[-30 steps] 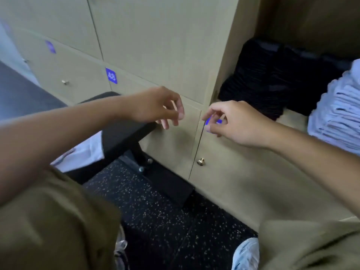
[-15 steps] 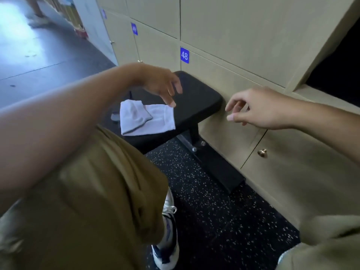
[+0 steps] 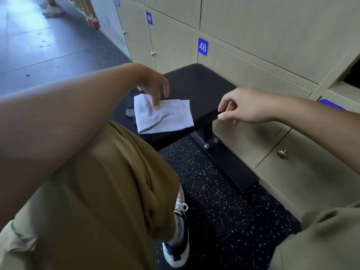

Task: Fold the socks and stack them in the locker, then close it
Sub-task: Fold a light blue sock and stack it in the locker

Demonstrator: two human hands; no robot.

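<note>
We are observing the left hand [image 3: 153, 84] hanging over the black table [image 3: 200, 82], its grip wide and holding nothing, one fingertip just meeting the light grey sock [image 3: 165, 117] lying flat directly beneath it. The right hand [image 3: 245, 106] is hovering to the right of the sock, past the table edge, grip narrow, fingers loosely curled and empty.

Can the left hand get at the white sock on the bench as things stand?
Probably yes: the left hand is right over the sock on the bench, one fingertip seemingly touching it, nothing between.
</note>
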